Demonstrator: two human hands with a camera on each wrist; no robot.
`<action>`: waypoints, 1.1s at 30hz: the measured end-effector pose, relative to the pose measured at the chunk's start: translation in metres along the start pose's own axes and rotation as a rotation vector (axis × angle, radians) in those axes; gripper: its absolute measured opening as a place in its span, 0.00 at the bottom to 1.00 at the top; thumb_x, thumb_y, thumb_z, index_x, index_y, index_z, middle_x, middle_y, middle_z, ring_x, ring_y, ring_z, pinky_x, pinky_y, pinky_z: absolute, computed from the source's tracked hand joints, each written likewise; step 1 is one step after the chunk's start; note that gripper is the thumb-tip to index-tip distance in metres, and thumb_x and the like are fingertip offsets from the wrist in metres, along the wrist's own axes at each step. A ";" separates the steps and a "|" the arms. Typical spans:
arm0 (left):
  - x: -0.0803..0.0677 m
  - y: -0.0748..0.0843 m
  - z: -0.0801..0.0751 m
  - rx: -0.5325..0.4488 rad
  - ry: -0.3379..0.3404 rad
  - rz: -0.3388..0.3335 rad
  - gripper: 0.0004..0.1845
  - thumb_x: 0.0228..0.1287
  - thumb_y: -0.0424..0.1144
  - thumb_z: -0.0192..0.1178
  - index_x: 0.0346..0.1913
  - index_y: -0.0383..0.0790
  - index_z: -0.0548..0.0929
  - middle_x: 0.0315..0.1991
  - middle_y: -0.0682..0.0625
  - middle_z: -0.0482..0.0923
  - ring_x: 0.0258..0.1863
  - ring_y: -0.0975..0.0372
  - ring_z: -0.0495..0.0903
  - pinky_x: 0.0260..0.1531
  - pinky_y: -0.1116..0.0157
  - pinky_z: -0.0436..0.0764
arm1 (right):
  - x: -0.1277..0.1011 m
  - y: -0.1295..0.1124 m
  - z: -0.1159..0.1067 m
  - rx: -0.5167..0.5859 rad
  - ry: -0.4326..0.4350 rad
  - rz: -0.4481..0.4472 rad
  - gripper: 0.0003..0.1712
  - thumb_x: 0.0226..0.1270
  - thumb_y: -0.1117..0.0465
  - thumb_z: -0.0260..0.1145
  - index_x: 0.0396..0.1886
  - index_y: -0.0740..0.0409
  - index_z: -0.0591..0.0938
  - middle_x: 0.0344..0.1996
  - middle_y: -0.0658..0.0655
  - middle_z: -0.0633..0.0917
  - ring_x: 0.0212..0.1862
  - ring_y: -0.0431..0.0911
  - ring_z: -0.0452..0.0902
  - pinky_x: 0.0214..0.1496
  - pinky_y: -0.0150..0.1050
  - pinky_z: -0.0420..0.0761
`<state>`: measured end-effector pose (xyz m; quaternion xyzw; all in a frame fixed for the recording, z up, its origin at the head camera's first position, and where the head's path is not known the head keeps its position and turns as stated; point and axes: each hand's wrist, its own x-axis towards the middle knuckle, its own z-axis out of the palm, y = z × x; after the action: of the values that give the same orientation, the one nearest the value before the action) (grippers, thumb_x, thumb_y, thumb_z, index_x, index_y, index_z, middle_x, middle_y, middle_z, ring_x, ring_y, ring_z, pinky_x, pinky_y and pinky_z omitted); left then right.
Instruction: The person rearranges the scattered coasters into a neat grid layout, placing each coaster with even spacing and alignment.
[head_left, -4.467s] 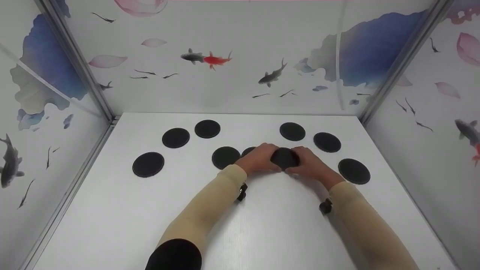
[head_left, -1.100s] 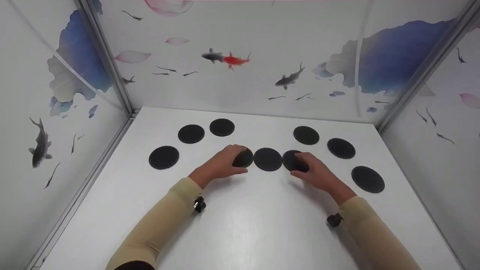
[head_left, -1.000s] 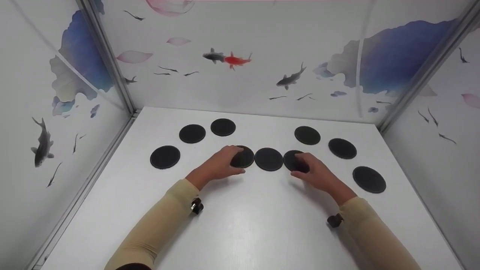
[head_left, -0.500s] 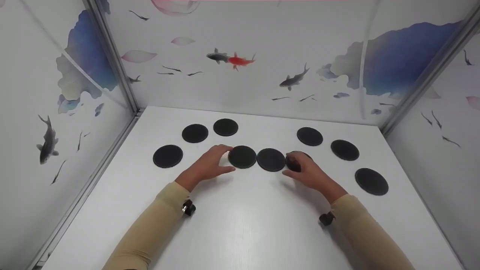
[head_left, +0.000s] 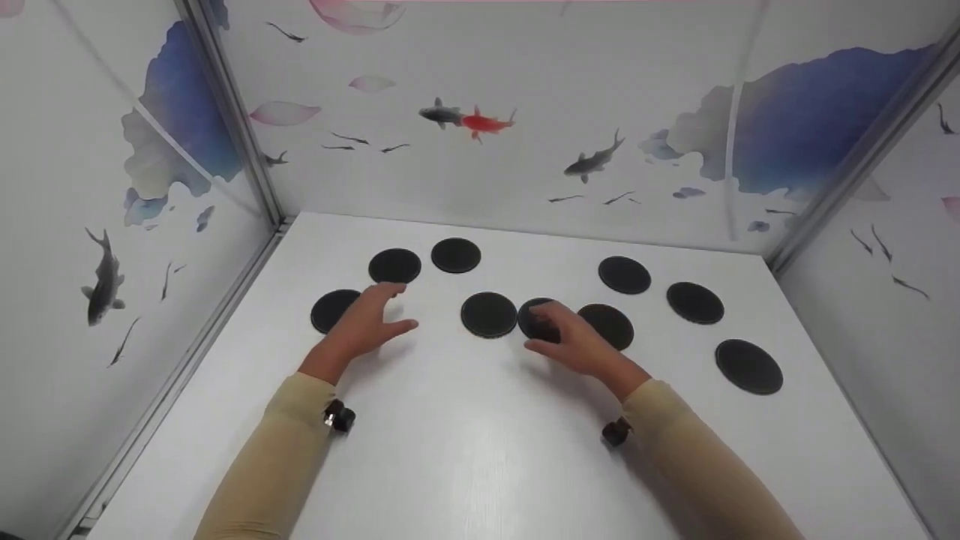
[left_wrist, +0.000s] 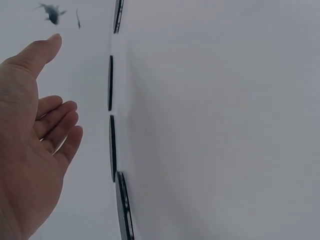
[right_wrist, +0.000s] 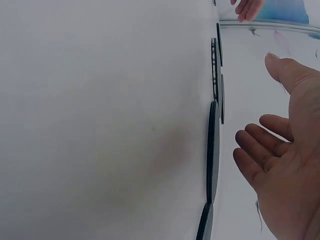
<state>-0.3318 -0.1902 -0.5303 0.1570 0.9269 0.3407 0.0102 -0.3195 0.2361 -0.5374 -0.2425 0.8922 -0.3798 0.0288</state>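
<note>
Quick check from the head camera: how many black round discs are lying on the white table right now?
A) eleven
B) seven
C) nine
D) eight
C: nine black discs lie on the white table: three at the left, three in the middle row, three at the right. The left hand partly covers one and the right hand another.

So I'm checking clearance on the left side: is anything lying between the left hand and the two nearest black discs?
Nothing visible. The left hand, open above the table, is right beside the far-left disc, partly covering it, and just short of the next disc.
</note>
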 end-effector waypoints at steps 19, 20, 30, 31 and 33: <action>-0.026 -0.082 -0.066 -0.092 0.123 -0.157 0.47 0.79 0.57 0.68 0.85 0.30 0.63 0.81 0.29 0.64 0.79 0.34 0.65 0.79 0.38 0.65 | 0.054 -0.039 0.055 0.202 -0.009 -0.023 0.31 0.79 0.51 0.76 0.71 0.62 0.80 0.64 0.61 0.85 0.66 0.54 0.82 0.71 0.53 0.80; -0.027 -0.085 -0.068 -0.101 0.122 -0.166 0.48 0.79 0.58 0.68 0.85 0.30 0.62 0.81 0.29 0.63 0.79 0.34 0.65 0.79 0.37 0.65 | 0.057 -0.042 0.058 0.220 -0.009 -0.021 0.30 0.79 0.51 0.76 0.71 0.63 0.80 0.64 0.61 0.85 0.66 0.54 0.83 0.72 0.53 0.80; -0.039 -0.101 -0.079 -0.127 0.077 -0.251 0.53 0.78 0.63 0.67 0.87 0.30 0.57 0.84 0.28 0.58 0.82 0.33 0.61 0.80 0.36 0.62 | 0.094 -0.069 0.084 0.256 -0.020 0.011 0.32 0.80 0.50 0.74 0.73 0.64 0.80 0.67 0.65 0.84 0.67 0.55 0.82 0.72 0.52 0.80; -0.039 -0.101 -0.079 -0.129 0.076 -0.254 0.54 0.78 0.63 0.67 0.87 0.30 0.56 0.84 0.28 0.58 0.82 0.33 0.60 0.80 0.36 0.62 | 0.097 -0.071 0.088 0.256 -0.021 0.021 0.33 0.80 0.49 0.74 0.73 0.63 0.80 0.68 0.64 0.84 0.67 0.54 0.82 0.72 0.51 0.80; -0.039 -0.102 -0.078 -0.137 0.073 -0.260 0.54 0.77 0.63 0.67 0.87 0.30 0.56 0.84 0.28 0.58 0.82 0.34 0.60 0.80 0.36 0.62 | 0.103 -0.075 0.096 0.255 -0.028 0.035 0.33 0.80 0.48 0.74 0.74 0.63 0.79 0.69 0.62 0.83 0.68 0.53 0.81 0.73 0.50 0.79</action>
<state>-0.3331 -0.3241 -0.5387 0.0222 0.9137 0.4047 0.0314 -0.3567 0.0809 -0.5399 -0.2263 0.8403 -0.4864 0.0784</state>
